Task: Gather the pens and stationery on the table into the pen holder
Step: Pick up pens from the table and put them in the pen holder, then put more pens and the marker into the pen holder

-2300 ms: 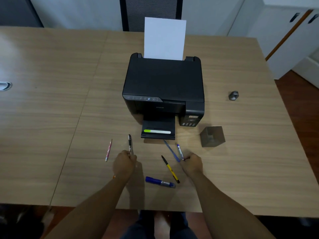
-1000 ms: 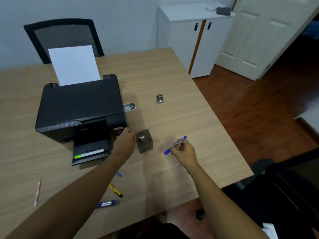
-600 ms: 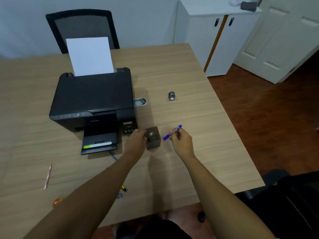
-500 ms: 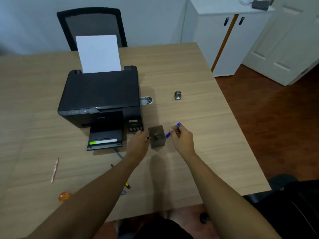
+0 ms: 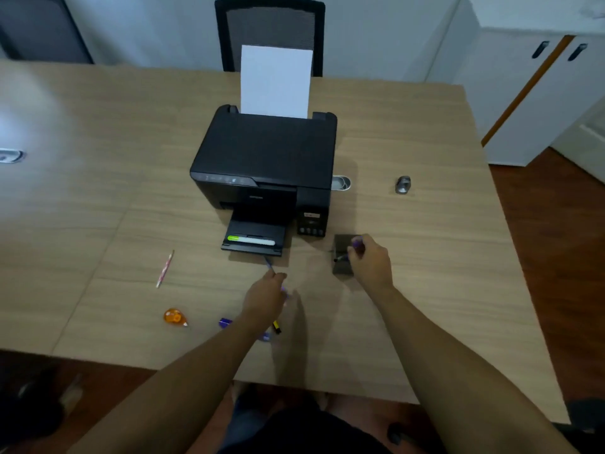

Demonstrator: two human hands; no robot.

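The dark grey cube pen holder stands on the table to the right of the printer's front. My right hand is right beside it, shut on a blue pen that is tilted over the holder's opening. My left hand is in front of the printer tray, its fingertips pinched on a thin blue pen lying on the table. A blue marker and a yellow-black pen lie partly hidden under my left forearm. A pink striped pencil and an orange correction tape lie to the left.
A black printer with a white sheet stands mid-table; a green-and-white highlighter rests on its output tray. A small metal object sits at the right. A chair stands behind the table and white cabinets at the right.
My left hand left the pen holder and moved left onto the thin blue pen. My right hand carried the blue pen over to the holder's opening. My head turned back left.
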